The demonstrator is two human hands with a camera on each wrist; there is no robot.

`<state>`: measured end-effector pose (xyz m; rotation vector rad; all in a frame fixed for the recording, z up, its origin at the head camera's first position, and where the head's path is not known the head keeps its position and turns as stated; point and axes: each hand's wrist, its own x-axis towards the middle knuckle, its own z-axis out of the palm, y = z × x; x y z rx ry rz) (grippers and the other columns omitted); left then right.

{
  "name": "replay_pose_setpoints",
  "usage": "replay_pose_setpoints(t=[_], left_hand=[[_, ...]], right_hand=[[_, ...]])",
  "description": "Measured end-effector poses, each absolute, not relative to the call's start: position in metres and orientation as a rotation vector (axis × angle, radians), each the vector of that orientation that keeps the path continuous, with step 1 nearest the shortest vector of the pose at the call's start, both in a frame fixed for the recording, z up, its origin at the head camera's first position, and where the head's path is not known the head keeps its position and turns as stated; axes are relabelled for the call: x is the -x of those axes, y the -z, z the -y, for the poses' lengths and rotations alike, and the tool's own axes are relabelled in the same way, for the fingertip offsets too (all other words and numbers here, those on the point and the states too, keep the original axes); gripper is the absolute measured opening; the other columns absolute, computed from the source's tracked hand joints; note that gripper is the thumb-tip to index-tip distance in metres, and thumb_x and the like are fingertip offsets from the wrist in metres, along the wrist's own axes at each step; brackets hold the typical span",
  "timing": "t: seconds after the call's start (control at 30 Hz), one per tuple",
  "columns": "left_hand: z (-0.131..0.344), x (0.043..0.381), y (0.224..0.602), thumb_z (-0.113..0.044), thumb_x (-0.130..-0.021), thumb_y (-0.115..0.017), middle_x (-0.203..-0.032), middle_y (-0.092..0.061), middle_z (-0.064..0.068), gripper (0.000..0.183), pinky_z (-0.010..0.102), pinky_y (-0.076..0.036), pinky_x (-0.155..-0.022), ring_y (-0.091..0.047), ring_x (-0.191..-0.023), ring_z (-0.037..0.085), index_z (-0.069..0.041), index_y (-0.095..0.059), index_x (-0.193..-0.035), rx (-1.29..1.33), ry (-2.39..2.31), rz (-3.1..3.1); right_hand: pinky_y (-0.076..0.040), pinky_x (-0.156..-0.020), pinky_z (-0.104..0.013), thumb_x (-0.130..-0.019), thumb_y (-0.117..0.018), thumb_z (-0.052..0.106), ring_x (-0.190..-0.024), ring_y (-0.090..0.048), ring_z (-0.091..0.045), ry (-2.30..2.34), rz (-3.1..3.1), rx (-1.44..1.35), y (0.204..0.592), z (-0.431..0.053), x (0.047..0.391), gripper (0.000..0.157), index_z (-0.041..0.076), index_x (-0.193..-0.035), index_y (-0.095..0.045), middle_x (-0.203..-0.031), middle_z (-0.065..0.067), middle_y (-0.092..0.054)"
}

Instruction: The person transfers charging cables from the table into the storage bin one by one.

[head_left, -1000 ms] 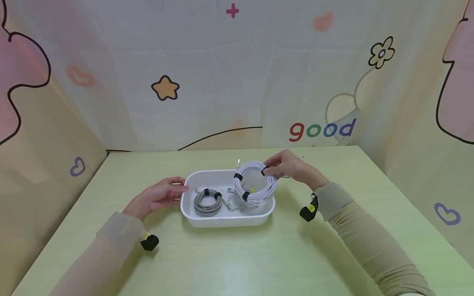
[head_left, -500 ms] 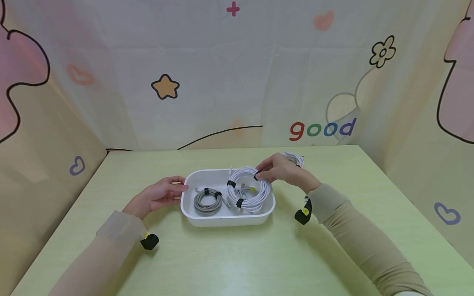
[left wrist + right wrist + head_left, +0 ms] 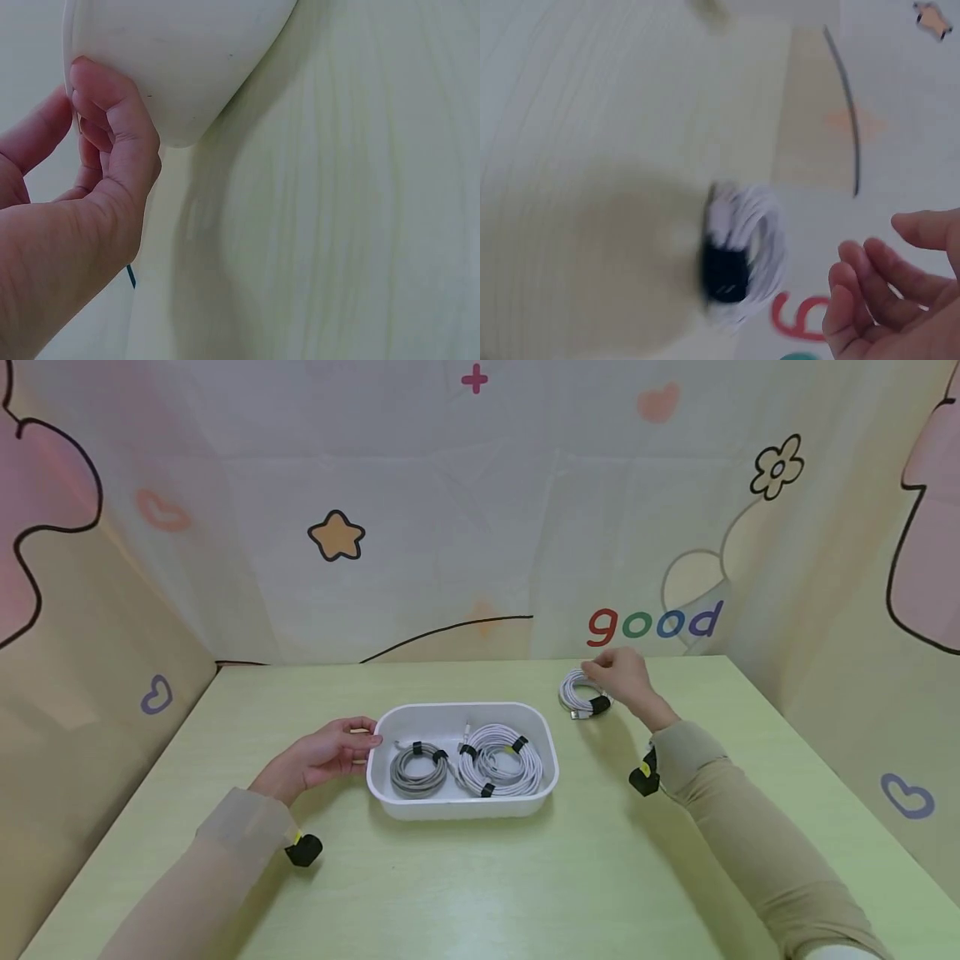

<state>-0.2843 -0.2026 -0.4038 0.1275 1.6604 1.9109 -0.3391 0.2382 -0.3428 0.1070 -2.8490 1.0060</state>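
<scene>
My left hand (image 3: 324, 755) holds the left end of a white plastic bin (image 3: 461, 810). The left wrist view has the thumb at the bin's rim and the fingers against its outer wall (image 3: 176, 64). Inside the bin, a grey coiled cable (image 3: 405, 785) lies on the left and a larger white coiled cable (image 3: 531, 781) on the right, both with black straps. Another white coiled cable (image 3: 572, 697), bound by a black strap, sits behind and right of the bin. Over it hovers my right hand (image 3: 628, 681), fingers loosely bent, apart from the coil (image 3: 769, 232) in the right wrist view.
Everything stands on a pale wooden table (image 3: 465, 885). A printed curtain (image 3: 442, 468) closes off the back and both sides. Smaller cable loops with a yellow tag lie within the large white coil, partly hidden.
My right hand has lowered the large white coiled cable into the bin and let go. It has then moved back and right to above the other white coil. My left hand has stayed still.
</scene>
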Motion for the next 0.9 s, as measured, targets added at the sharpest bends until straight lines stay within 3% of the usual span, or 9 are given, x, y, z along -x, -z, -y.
replay_pose_setpoints(t=[0.17,0.3,0.43,0.9], left_hand=[[0.203,0.283,0.405,-0.004,-0.097,-0.053,-0.089,-0.065,-0.001,0.013,0.026,-0.056,-0.072,-0.065,-0.081,0.010,-0.008,-0.045,-0.107,-0.130,-1.912,-1.654],[0.203,0.283,0.406,-0.005,-0.097,-0.053,-0.090,-0.065,-0.001,0.014,0.027,-0.056,-0.073,-0.065,-0.082,0.010,-0.007,-0.045,-0.108,-0.129,-1.910,-1.656],[0.201,0.284,0.407,-0.007,-0.097,-0.055,-0.091,-0.064,-0.001,0.015,0.027,-0.056,-0.075,-0.064,-0.083,0.010,-0.008,-0.046,-0.108,-0.115,-1.906,-1.671],[0.203,0.284,0.404,-0.006,-0.096,-0.055,-0.091,-0.065,-0.001,0.016,0.027,-0.056,-0.074,-0.065,-0.083,0.011,-0.008,-0.045,-0.109,-0.101,-1.913,-1.675]], right_hand=[[-0.042,-0.049,-0.023,-0.094,-0.056,0.027,-0.052,-0.051,-0.011,-0.929,2.978,0.079,0.359,-0.262,0.346,0.038,-0.007,-0.080,-0.067,-0.057,-0.002,-0.058],[-0.038,-0.048,-0.025,-0.095,-0.054,0.035,-0.048,-0.047,-0.014,-0.874,3.148,0.122,0.372,-0.271,0.353,0.045,0.003,-0.063,-0.055,-0.053,-0.002,-0.051],[-0.036,-0.047,-0.025,-0.096,-0.050,0.041,-0.045,-0.044,-0.013,-0.830,3.243,0.123,0.380,-0.273,0.356,0.050,0.007,-0.059,-0.051,-0.050,-0.001,-0.048],[-0.045,-0.047,-0.024,-0.088,-0.061,0.030,-0.045,-0.054,-0.012,-1.148,3.040,0.373,0.390,-0.280,0.364,0.033,-0.002,-0.085,-0.060,-0.050,0.000,-0.053]])
